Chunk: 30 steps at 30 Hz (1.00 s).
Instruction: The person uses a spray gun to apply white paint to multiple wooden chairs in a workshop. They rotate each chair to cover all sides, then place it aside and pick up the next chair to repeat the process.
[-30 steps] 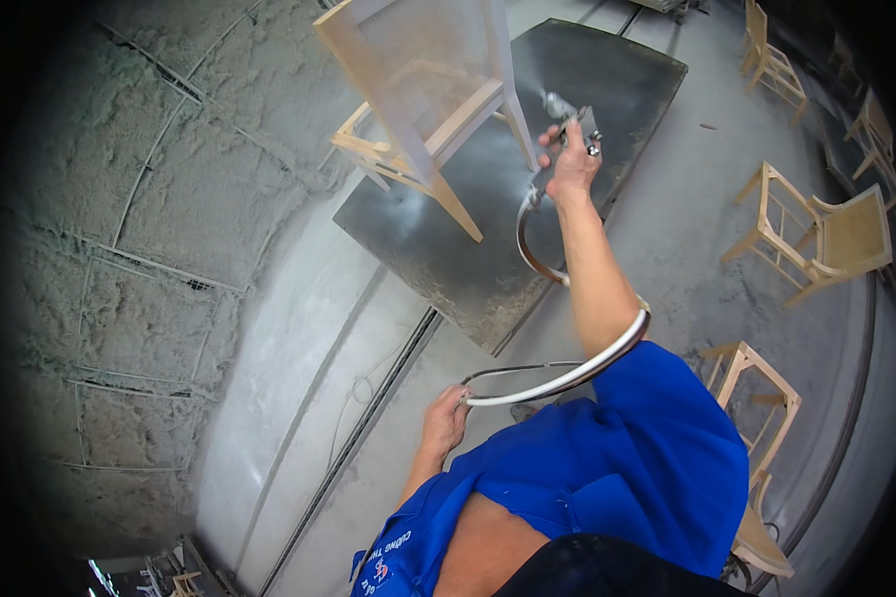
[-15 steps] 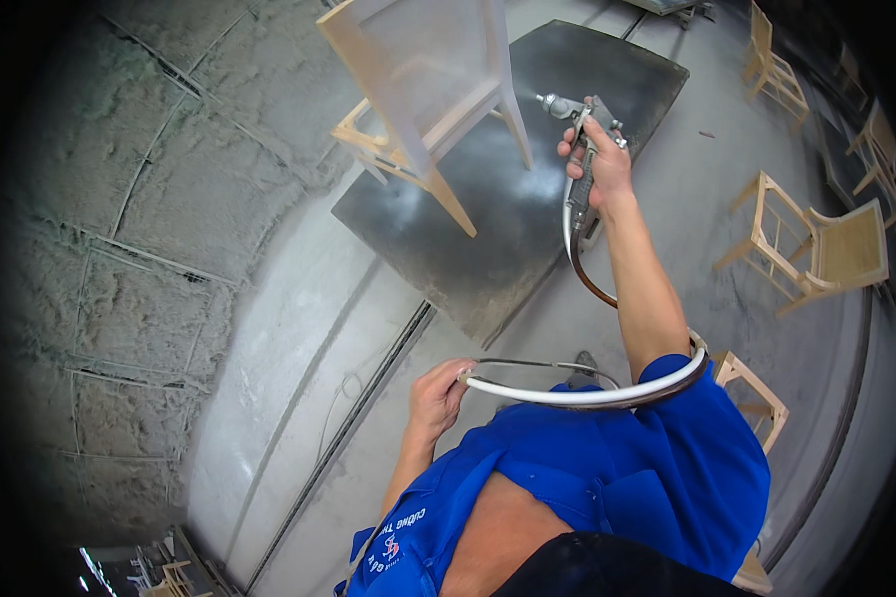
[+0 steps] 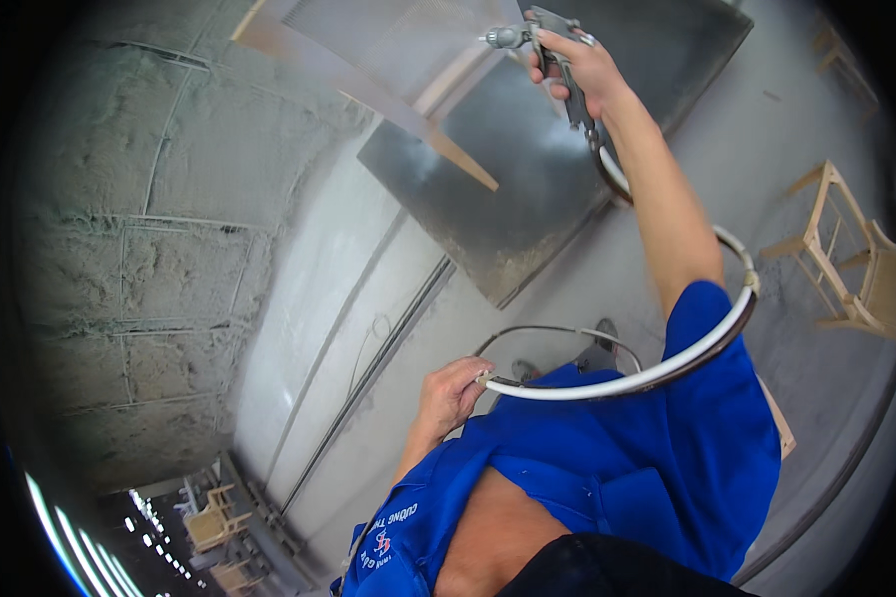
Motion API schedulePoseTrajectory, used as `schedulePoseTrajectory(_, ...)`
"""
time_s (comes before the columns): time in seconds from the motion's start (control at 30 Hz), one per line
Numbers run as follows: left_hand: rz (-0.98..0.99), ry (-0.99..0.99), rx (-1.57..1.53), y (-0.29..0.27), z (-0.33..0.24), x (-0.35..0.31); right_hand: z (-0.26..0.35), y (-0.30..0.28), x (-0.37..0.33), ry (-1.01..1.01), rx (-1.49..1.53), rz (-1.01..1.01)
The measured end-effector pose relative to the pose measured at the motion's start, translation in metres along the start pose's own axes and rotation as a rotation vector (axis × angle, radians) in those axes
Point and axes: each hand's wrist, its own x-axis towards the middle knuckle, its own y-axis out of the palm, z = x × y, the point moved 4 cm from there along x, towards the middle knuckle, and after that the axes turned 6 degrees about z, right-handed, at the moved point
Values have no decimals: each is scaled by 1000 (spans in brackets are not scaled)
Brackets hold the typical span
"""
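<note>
My right hand (image 3: pixel 585 72) is wrapped round the grip of a metal spray gun (image 3: pixel 546 38), held out far ahead with its nozzle pointing left. A pale wooden chair (image 3: pixel 408 60) stands left of the nozzle, its back blurred by mist and its upper part cut off by the frame. From the gun's base a white and dark hose (image 3: pixel 657 376) loops back past my right arm and across my front. My left hand (image 3: pixel 451 391) is closed on that hose near my waist.
Under the chair lies a dark flat board (image 3: pixel 508 244). A dusty, grid-lined wall (image 3: pixel 129 269) rises at left. One wooden chair (image 3: pixel 836 254) stands at right; more chairs (image 3: pixel 214 517) are at lower left. A dark rail (image 3: pixel 368 383) runs along the floor.
My right hand and the spray gun have moved up and slightly left, across the chair back. The whole view has shifted. My left hand keeps its hold on the hose.
</note>
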Motion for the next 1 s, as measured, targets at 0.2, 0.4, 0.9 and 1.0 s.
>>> schedulePoseTrajectory(0.2, -23, -269, -44, -4, -19, -11, -144, -91, 41, 395, -225, -73)
schedulePoseTrajectory(0.4, 114, -392, -72, 6, 10, -18, -314, -161, -7, 574, -58, -340)
schedulePoseTrajectory(0.9, 125, -141, -161, -21, 98, -72, -184, 26, -95, -457, -942, -171)
schedulePoseTrajectory(1.0, 47, 4, -171, -18, 113, -82, -127, 22, -37, -409, -1021, -342)
